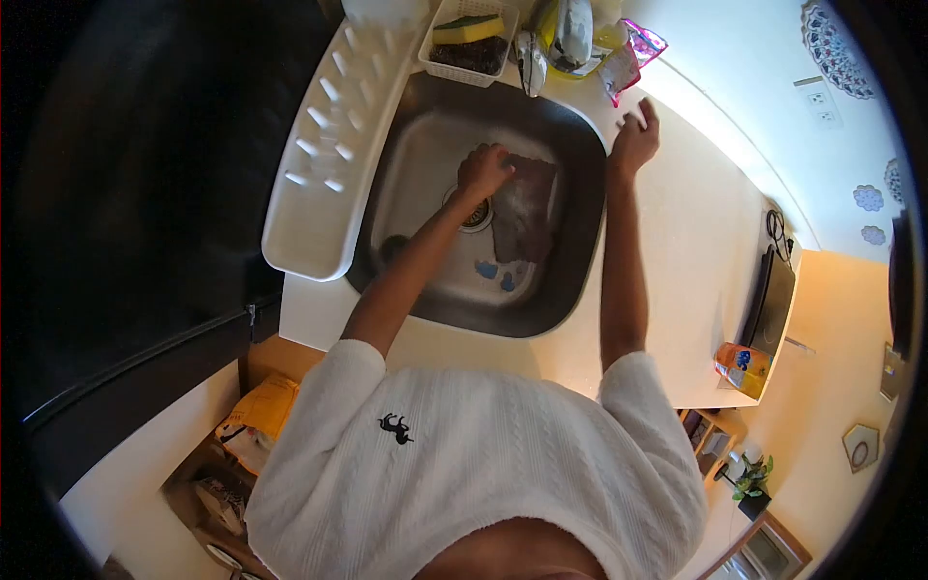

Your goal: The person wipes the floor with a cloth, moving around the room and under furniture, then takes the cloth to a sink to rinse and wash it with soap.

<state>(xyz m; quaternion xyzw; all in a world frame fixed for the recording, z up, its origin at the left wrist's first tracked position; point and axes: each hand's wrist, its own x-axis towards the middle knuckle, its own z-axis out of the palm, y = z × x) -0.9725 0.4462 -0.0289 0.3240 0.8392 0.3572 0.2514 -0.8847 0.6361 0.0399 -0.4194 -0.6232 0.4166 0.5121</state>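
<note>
A wet brown cloth point(523, 215) lies spread on the floor of the dark-rimmed sink point(406, 280), beside the drain strainer point(475, 217). At the cloth's upper left corner is my left hand point(486, 172), its fingers curled on the fabric. My right hand point(635, 138) is raised over the counter just past the sink's right rim, with its fingers loosely apart and nothing in them. Small blue patches point(486, 270) show on the sink floor below the cloth.
A white dish rack point(309, 208) runs along the sink's left side. Behind the sink stand a white basket point(468, 73) with a yellow sponge point(468, 29), several bottles and a pink packet point(622, 72). An orange container point(742, 368) sits near the counter's right end.
</note>
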